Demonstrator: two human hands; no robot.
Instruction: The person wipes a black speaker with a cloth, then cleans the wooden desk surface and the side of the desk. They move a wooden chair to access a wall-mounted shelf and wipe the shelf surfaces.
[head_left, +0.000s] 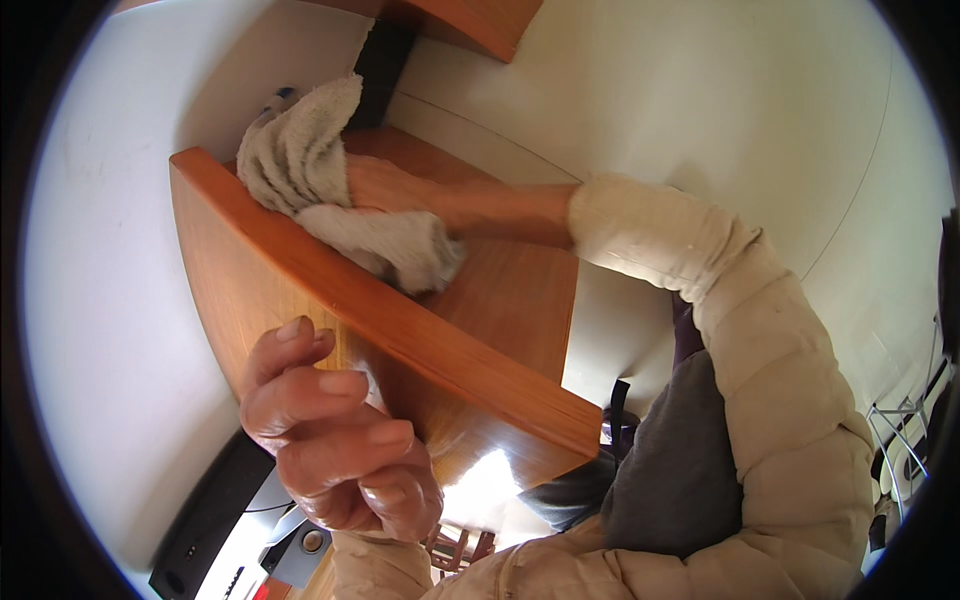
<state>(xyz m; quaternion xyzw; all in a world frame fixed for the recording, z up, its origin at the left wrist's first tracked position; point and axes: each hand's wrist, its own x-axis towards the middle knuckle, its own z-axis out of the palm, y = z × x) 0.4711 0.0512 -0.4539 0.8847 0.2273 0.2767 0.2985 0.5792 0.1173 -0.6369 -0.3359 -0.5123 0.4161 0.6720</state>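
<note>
My right hand (386, 184) reaches in from the right and presses a grey-white terry cloth (300, 142) down on a varnished wooden shelf (510, 300). The cloth is bunched around the fingers, which are mostly hidden, and part of it lies against the raised wooden edge board (390, 322) of the shelf. My left hand (337, 442) hovers in front of the board's outer face, fingers loosely curled and slightly apart. It holds nothing. Whether it touches the wood, I cannot tell.
A small blue-and-white object (281, 99) shows behind the cloth. Another wooden piece (480, 26) juts out above, beside a dark strip (382, 67) on the white wall (97, 225). At the right rim stands a thin metal rack (896, 420).
</note>
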